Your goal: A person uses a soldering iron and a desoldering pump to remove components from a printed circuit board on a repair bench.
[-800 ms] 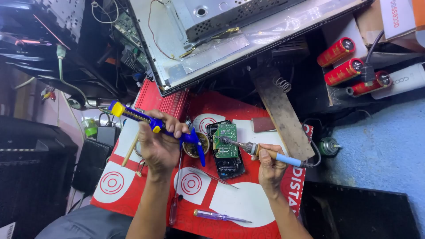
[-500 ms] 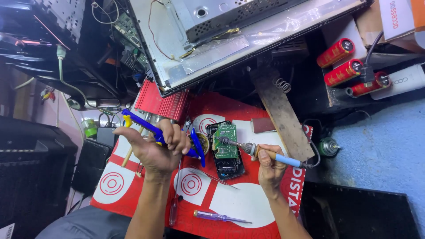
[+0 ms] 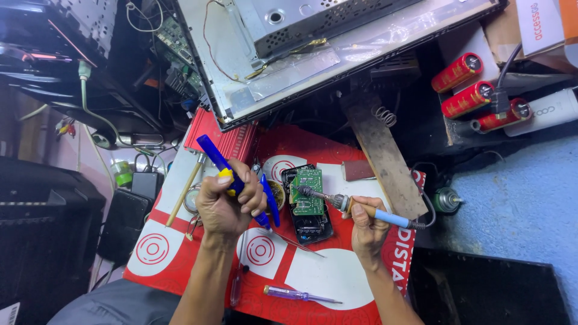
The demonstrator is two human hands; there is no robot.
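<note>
Purple screwdriver (image 3: 301, 295): nearest edge of the red-and-white mat (image 3: 337, 283), lying flat, apart from both hands, parked within reach.

Left hand (image 3: 227, 201): fingers (image 3: 250, 191) closed round a blue and yellow desoldering pump (image 3: 232, 180), barrel pointing up and away to the left, nozzle end down toward the board; held tilted, seemingly so the tip sits ready beside the joint.

Right hand (image 3: 367, 225): fingers wrapped round the blue handle of a soldering iron (image 3: 355, 206), gripped like a pen, well back from the hot metal; tip laid on the board, cord trailing off to the right.

Green circuit board (image 3: 307, 191): between the two hands, resting in an opened black casing (image 3: 312, 225) on the mat, component side up, iron tip touching its left part.

Thin metal probe (image 3: 298, 244): flat on the mat just below the casing, slanting right.

Small round tin (image 3: 277, 194): just left of the board, beside the pump; contents too small to tell.

Wooden-handled tool (image 3: 183, 192): left margin of the mat, untouched.

Wooden plank (image 3: 382, 156): slanting across the worktop past the mat, a spring near its far end.

Red finned heatsink (image 3: 220, 138): at the mat's far left corner.

Grey metal chassis (image 3: 289, 54): farthest back, tilted, overhanging the work.

Three red cylinders (image 3: 475, 90): far right, side by side on a shelf, well apart from the hands.
</note>
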